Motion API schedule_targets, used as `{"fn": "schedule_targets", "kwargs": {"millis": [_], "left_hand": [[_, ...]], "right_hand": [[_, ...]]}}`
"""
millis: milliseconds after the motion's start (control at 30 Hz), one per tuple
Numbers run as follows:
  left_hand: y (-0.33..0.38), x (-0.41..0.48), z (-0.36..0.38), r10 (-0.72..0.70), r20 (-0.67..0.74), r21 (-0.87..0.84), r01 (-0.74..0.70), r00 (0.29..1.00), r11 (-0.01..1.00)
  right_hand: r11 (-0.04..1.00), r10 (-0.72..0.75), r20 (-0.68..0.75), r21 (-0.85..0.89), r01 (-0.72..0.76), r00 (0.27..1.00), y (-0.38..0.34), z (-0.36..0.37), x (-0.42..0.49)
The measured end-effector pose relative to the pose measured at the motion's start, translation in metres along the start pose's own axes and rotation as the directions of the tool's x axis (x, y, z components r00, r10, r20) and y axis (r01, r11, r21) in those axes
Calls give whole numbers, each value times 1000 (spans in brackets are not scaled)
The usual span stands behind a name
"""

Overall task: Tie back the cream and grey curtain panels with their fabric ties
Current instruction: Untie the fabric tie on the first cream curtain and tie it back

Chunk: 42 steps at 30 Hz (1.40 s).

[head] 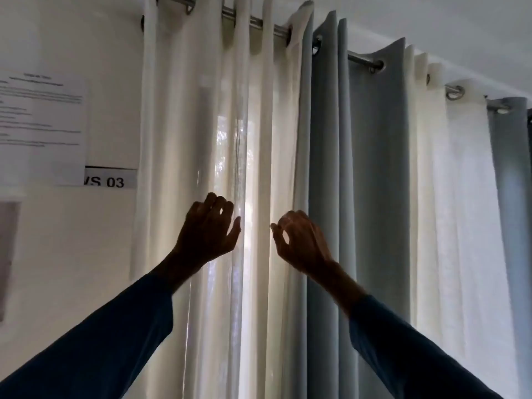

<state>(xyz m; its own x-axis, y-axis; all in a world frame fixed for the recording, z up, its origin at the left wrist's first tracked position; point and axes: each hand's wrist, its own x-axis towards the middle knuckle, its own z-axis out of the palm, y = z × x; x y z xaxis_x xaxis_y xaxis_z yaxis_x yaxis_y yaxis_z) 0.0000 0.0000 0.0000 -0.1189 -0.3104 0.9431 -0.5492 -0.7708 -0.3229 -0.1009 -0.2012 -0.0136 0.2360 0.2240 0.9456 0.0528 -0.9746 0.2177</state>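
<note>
A cream curtain panel (201, 116) hangs in loose folds from a metal rod (253, 23), lit from behind by a window. Right of it hangs a grey panel (359, 168), then another cream panel (449, 182) and a further grey one (509, 182). Both my arms are raised in dark sleeves. My left hand (208, 228) is in front of the cream folds with its fingers curled and apart, holding nothing. My right hand (300, 240) is at the cream panel's right edge next to the grey panel, thumb and forefinger nearly pinched. No fabric tie is visible.
On the white wall to the left hang a printed sheet (40, 119) and a label reading "S 03" (110, 181). The ceiling runs above the rod. The curtains' lower ends are out of view.
</note>
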Motion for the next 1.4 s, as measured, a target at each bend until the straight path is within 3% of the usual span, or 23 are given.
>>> {"fn": "schedule_targets", "kwargs": {"millis": [133,367,467,533,633,733,933,1000,1067,1133,1167,1267,1333,1400], "left_hand": [[-43,23,22,-97,-88,94,105,991,990],[-110,79,48,-248,-252,78,275,936,958],[-129,106,51,-404,-293,-77,400,867,913],[-136,120,57,-439,-233,-236,387,868,891],[-139,135,65,-383,-121,-255,345,916,903],[-140,145,77,-292,-111,-202,266,950,942],[-159,158,80,-129,41,-168,134,991,977],[-165,162,70,-98,149,-145,119,984,982],[-174,164,57,-97,206,-15,102,974,995],[-185,162,48,-114,117,59,108,987,992],[-192,160,45,-127,1,67,127,992,990],[-215,160,42,-194,-384,45,228,903,973],[-228,164,45,-264,-438,29,307,859,951],[-238,167,50,-327,-421,-11,355,846,935]], "right_hand": [[997,59,-87,60,-54,994,8,39,40],[992,43,-393,125,7,918,15,93,132],[989,39,-490,142,36,871,11,99,177],[989,38,-541,143,47,840,7,99,202],[993,-31,-555,79,89,831,0,95,233],[992,-84,-565,27,120,821,-9,91,257],[953,-103,-563,180,243,820,-36,81,291],[971,-40,-499,185,151,866,-45,72,305],[985,83,-333,170,-27,939,-54,70,325],[970,206,-178,169,-176,962,-63,68,345],[964,243,-151,145,-222,958,-68,69,354],[953,273,-204,-78,-294,940,-80,80,373],[932,206,-272,-239,-274,940,-86,86,377],[927,139,-305,-295,-232,942,-94,90,380]]}}
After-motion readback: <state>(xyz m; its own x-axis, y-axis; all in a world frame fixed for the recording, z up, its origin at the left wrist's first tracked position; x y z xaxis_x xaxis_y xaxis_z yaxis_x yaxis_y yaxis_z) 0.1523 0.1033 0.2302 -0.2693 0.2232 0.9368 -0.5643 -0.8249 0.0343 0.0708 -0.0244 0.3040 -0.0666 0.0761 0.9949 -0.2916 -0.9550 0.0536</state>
